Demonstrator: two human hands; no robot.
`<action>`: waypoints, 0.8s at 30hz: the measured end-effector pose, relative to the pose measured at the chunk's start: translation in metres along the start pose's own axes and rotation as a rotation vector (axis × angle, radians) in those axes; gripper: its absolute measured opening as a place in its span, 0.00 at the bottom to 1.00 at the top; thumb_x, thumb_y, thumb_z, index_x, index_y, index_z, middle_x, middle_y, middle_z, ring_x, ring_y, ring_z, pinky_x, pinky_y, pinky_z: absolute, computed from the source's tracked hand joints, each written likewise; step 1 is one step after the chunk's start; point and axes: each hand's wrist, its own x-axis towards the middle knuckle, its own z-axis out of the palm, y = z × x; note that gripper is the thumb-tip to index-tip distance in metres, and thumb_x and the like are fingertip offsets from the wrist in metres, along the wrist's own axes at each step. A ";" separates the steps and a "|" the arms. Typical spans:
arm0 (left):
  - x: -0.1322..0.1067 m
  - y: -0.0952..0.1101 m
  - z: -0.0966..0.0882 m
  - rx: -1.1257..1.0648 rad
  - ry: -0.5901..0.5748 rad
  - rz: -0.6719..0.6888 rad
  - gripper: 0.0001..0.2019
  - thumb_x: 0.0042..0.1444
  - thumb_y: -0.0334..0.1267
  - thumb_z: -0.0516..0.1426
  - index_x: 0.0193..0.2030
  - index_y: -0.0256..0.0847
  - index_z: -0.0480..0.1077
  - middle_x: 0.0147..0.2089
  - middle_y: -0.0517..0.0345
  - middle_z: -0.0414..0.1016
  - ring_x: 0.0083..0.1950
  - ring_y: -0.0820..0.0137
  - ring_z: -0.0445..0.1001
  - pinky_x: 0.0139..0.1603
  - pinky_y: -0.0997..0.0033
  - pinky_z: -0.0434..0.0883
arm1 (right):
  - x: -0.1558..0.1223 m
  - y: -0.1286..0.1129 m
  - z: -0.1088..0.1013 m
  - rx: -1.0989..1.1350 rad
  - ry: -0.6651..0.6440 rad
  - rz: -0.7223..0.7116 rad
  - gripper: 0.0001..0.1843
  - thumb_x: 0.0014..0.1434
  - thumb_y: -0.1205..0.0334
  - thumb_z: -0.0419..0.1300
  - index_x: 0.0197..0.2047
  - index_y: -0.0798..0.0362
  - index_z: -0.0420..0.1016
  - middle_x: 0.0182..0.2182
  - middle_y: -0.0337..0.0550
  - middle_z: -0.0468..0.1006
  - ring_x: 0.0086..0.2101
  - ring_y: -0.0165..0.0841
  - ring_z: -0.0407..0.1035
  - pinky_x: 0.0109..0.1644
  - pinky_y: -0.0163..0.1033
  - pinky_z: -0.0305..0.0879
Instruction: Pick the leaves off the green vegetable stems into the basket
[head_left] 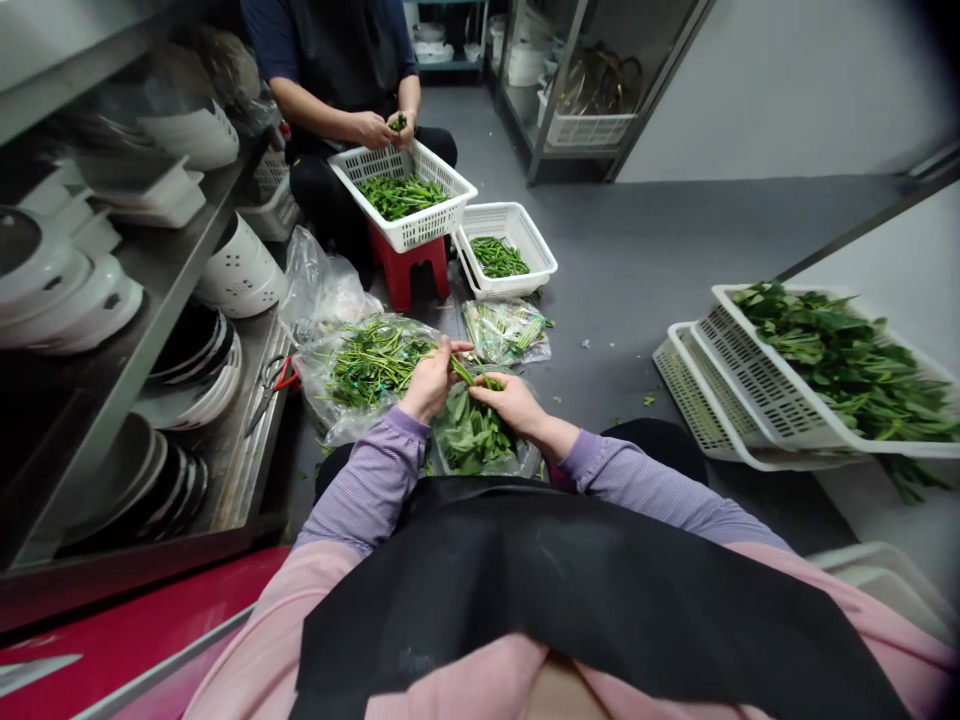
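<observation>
My left hand (pixel 433 382) is closed on thin green stems (pixel 464 374), with its forefinger stretched to the right. My right hand (pixel 516 403) pinches the other end of the same stems, a short way to the right. Just below both hands lies an open clear plastic bag of leafy greens (pixel 474 436). Beside my left hand, another clear bag holds a loose heap of stems (pixel 371 365). Beyond my hands is a smaller clear bag of cut pale-green pieces (pixel 506 330).
Opposite, a person (pixel 337 70) handles greens over a white basket (pixel 405 232) on a red stool (pixel 409 275). Another basket (pixel 545 262) holds cut green pieces. Stacked baskets (pixel 780 415) with leafy greens stand right. Red-handled scissors (pixel 271 388) lie on the dish shelf (pixel 180 285) at left.
</observation>
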 end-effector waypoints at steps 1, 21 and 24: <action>0.000 -0.001 -0.002 0.077 0.001 0.034 0.22 0.51 0.55 0.54 0.34 0.33 0.71 0.25 0.59 0.64 0.25 0.78 0.66 0.27 0.76 0.67 | -0.001 -0.001 -0.002 0.047 -0.011 0.042 0.18 0.43 0.51 0.61 0.33 0.57 0.72 0.26 0.37 0.71 0.27 0.28 0.62 0.35 0.35 0.58; -0.007 0.005 -0.008 0.176 -0.319 0.029 0.21 0.47 0.56 0.57 0.31 0.36 0.67 0.13 0.69 0.55 0.14 0.80 0.56 0.18 0.79 0.59 | -0.004 -0.011 -0.027 0.483 -0.525 0.224 0.15 0.46 0.54 0.59 0.33 0.57 0.71 0.20 0.37 0.65 0.21 0.26 0.57 0.28 0.34 0.55; -0.007 0.005 -0.008 0.231 -0.333 0.029 0.21 0.47 0.56 0.57 0.31 0.35 0.67 0.13 0.68 0.56 0.14 0.80 0.56 0.18 0.79 0.58 | -0.005 -0.012 -0.028 0.421 -0.501 0.218 0.14 0.47 0.54 0.57 0.31 0.57 0.71 0.19 0.37 0.65 0.21 0.26 0.57 0.26 0.34 0.53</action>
